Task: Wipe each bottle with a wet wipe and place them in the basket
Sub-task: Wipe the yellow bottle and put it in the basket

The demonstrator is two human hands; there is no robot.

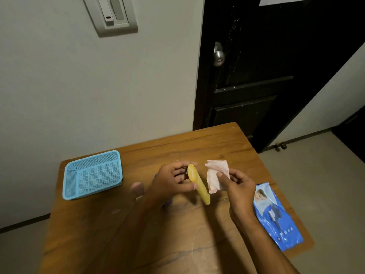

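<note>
The left hand is gripping a yellow bottle above the middle of the wooden table, fingers curled over its far end and the thumb pressing against its side. The bottle is lying tilted, its far end up by the fingertips and its near end pointing down toward the table's right side. Just beside it, the right hand is pinching a white wet wipe between thumb and fingers; the wipe is hanging close to the bottle, and whether it is actually touching the bottle is hard to tell from this angle.

A light blue basket is sitting on the left part of the table, well apart from the hands, with nothing showing inside it. Something pinkish and blurred, possibly another bottle, is lying on the table near the left wrist. A blue pack of wipes is lying along the right edge of the table, beside the right forearm.
</note>
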